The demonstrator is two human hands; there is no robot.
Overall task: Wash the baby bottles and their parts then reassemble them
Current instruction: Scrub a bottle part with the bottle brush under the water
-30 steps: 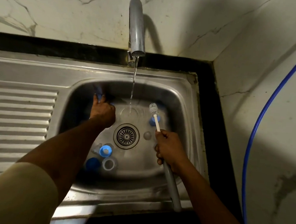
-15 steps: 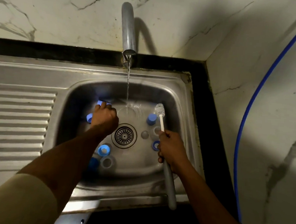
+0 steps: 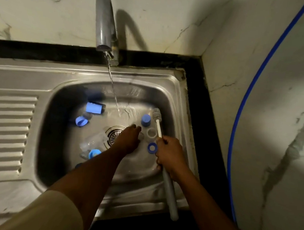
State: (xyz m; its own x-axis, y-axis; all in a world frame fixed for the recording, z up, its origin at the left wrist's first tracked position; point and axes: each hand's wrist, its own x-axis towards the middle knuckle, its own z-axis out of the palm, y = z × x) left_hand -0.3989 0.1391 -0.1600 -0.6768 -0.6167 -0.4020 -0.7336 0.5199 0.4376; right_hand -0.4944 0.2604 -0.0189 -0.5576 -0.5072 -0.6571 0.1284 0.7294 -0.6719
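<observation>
Baby bottle parts lie scattered in the steel sink (image 3: 168, 91). A blue cap (image 3: 94, 108) and a blue ring (image 3: 81, 121) rest at the back left. A clear bottle (image 3: 94, 141) with a blue collar (image 3: 94, 153) lies left of the drain. A blue cap (image 3: 146, 120), a clear ring (image 3: 152, 133) and a blue ring (image 3: 152, 147) sit on the right. My left hand (image 3: 128, 140) reaches over the drain toward a small clear teat (image 3: 141, 136); whether it touches is unclear. My right hand (image 3: 170, 155) grips the bottle brush (image 3: 157, 118), bristles pointing away.
Water runs from the tap (image 3: 105, 23) into the basin behind the drain (image 3: 113, 134). A ribbed draining board (image 3: 8, 129) lies to the left. A blue hose (image 3: 246, 102) hangs along the marble wall on the right.
My left hand let go of the blue parts at the back left and moved right across the drain. The right hand and brush stayed about where they were.
</observation>
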